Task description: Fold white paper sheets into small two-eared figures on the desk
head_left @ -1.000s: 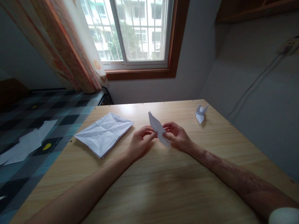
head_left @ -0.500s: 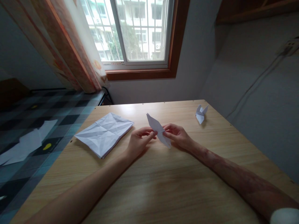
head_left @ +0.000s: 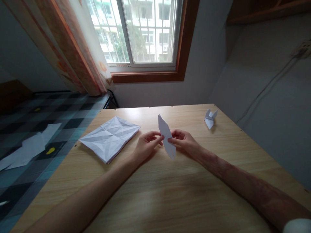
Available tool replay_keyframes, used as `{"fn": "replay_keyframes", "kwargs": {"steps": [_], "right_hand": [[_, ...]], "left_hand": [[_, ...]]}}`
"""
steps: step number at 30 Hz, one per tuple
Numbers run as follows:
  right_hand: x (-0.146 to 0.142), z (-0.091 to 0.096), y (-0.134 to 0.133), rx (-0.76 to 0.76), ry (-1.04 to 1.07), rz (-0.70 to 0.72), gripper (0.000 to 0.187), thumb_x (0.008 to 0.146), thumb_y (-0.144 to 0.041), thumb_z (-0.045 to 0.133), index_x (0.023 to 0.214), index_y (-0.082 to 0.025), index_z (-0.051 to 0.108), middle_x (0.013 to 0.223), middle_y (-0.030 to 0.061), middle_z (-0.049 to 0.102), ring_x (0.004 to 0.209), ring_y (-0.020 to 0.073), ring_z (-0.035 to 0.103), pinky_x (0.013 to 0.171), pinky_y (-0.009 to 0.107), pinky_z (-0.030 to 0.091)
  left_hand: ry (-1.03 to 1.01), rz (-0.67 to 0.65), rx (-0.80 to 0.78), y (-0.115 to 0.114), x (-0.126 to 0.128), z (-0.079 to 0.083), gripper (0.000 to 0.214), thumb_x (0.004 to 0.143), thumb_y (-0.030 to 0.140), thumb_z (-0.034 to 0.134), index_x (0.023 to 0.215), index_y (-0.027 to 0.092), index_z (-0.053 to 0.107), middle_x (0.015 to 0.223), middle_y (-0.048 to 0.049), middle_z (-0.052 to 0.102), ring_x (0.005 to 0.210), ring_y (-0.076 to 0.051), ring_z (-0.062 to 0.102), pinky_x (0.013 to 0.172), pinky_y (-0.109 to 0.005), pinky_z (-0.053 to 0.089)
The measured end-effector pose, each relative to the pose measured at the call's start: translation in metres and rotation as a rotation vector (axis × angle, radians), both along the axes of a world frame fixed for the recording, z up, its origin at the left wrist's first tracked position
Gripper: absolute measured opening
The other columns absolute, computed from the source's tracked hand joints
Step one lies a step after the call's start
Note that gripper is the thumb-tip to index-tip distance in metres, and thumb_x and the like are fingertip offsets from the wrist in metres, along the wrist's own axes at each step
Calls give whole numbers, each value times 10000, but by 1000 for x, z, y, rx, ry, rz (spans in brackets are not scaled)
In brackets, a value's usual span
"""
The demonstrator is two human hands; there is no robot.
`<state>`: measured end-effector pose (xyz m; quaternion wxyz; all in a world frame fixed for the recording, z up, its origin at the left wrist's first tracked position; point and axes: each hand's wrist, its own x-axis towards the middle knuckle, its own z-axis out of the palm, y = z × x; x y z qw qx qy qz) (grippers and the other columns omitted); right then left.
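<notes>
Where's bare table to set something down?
Between the forearms on the near table; also between the right forearm and small folded paper. Crowded: the middle, where left hand and right hand hold a folded sheet, creased paper close left.

My view is dim, lit through the window (head_left: 153, 35), its panes washed pale; the desk (head_left: 150, 200) catches glare near its far edge, soft shadows nearer, while corners look stretched.

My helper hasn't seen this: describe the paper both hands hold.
Before the window stands a wooden table. Over it, the left hand and right hand hold the paper: narrow, pointed, unlike the broad stack or small winged figure.
</notes>
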<state>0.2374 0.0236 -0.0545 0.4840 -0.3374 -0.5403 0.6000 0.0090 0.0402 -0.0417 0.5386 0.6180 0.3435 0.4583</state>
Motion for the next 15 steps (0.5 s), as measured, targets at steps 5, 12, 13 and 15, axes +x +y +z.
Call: {"fn": "replay_keyframes", "kwargs": {"steps": [5,12,13,15], "right_hand": [[-2,-3,-1,-4,23,-46,362,798,-447,1003,958,-228,763,938,10,798,834,181,726,790,311,581],[-6,3,-5,48,34,-71,358,819,-478,986,935,-227,759,897,6,766,802,169,681,746,296,549],[-7,4,-6,47,38,-76,367,812,-483,989,930,-226,756,885,6,761,793,168,675,735,295,547],[-8,6,-7,36,50,-91,392,794,-497,999,921,-222,749,868,5,753,781,168,669,719,292,543]], "left_hand": [[2,-26,0,-3,1,4,370,867,520,916,965,188,785,858,-33,774,690,-152,686,673,-279,555],[4,-144,52,-8,1,13,408,983,591,777,960,183,795,870,-51,727,822,-192,666,828,-329,571],[3,-156,54,-8,0,13,417,996,591,761,964,176,795,870,-55,724,847,-199,669,855,-333,568],[-1,-180,45,-8,0,10,410,983,572,787,1031,165,793,916,-61,735,864,-196,664,851,-321,556]]}}
